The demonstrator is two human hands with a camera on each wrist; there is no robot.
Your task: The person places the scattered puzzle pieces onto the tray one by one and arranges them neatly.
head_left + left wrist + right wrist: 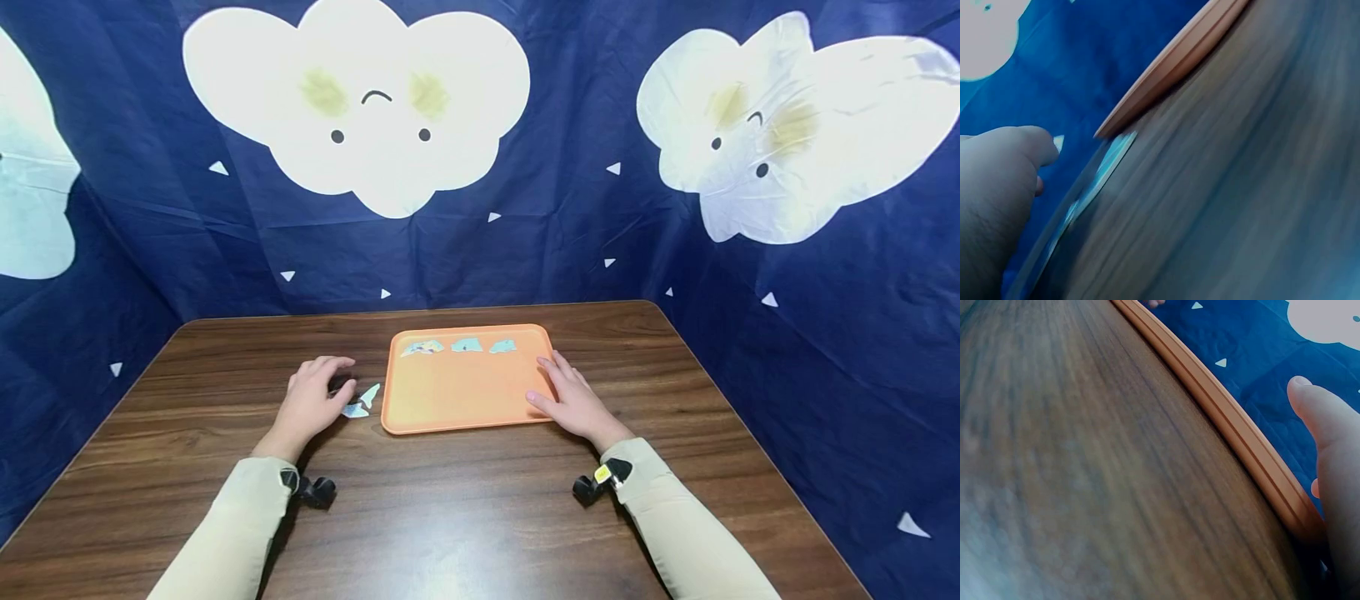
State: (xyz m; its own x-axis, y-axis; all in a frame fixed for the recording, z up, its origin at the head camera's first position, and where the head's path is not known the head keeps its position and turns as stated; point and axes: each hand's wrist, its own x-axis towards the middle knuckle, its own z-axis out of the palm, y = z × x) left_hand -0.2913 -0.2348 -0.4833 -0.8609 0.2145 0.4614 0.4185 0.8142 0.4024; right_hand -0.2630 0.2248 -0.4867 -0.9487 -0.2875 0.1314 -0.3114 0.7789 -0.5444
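An orange tray [457, 392] lies on the table, with three flat light-blue pieces along its far edge: a patterned one [422, 347] at left, one [467, 344] mid-way and one [502, 346] at right. Left of the tray, on the wood, are a pale green-blue piece [370, 395] and a blue-white piece [356, 411]. My left hand [309, 406] is over or beside these two, its fingers loosely bent with nothing visible between them. My right hand [576, 402] rests at the tray's right edge, fingers spread, thumb over the rim.
The brown wooden table [450, 517] runs up to a dark blue cloth backdrop [570, 267] printed with white clouds and small triangles. Black straps with small devices sit on both wrists.
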